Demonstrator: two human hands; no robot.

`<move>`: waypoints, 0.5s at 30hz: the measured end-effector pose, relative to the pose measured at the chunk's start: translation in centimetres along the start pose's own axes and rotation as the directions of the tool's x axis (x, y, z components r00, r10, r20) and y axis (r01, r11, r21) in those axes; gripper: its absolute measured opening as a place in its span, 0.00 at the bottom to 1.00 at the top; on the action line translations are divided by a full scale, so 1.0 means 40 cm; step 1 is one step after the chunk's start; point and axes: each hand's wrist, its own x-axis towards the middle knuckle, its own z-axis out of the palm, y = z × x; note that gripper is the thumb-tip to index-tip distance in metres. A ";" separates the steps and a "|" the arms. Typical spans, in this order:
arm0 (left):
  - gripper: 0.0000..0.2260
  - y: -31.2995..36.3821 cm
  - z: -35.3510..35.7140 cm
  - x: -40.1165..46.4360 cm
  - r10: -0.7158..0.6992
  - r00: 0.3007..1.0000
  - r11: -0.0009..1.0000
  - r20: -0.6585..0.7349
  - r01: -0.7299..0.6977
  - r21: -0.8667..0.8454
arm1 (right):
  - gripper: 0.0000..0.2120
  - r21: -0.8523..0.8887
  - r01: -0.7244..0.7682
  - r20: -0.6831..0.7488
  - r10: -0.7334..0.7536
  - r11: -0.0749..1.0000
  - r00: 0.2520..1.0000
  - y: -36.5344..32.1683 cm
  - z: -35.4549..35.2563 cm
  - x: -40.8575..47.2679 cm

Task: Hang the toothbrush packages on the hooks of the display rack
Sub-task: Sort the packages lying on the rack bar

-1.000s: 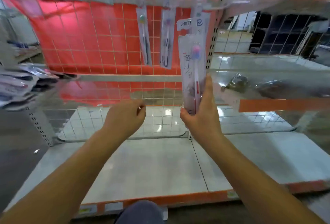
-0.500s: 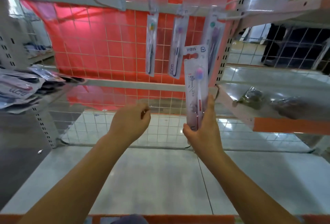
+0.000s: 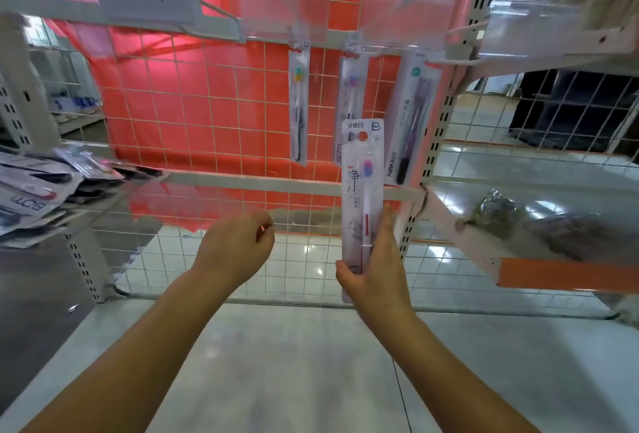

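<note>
right hand (image 3: pixel 375 272): grips the lower end of the held toothbrush package (image 3: pixel 362 197), thumb up its right edge — package upright, below the hooks
left hand (image 3: pixel 235 247): fingers loosely curled, holding nothing, left of the package, apart from it
rack (image 3: pixel 193 114): three hung packages (image 3: pixel 299 104) at the right end of the top rail; grid to their left is bare
left edge: loose packages pile (image 3: pixel 34 190) on the side shelf

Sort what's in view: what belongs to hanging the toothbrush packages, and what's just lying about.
Job:
held toothbrush package in right hand
left hand, holding nothing
three hung packages
pile of packages on the left shelf

Lying about:
clear bags on the right shelf
price-tag holders
</note>
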 end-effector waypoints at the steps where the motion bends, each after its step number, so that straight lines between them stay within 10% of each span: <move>1: 0.08 -0.001 0.003 0.001 0.000 1.000 1.000 0.004 0.000 -0.005 | 0.50 -0.007 0.001 0.000 -0.001 1.000 1.000 0.001 0.000 0.002; 15: 0.09 0.015 0.055 0.005 0.021 0.999 1.000 0.047 -0.021 -0.012 | 0.51 0.065 -0.054 -0.142 0.063 0.996 0.988 0.068 -0.035 0.025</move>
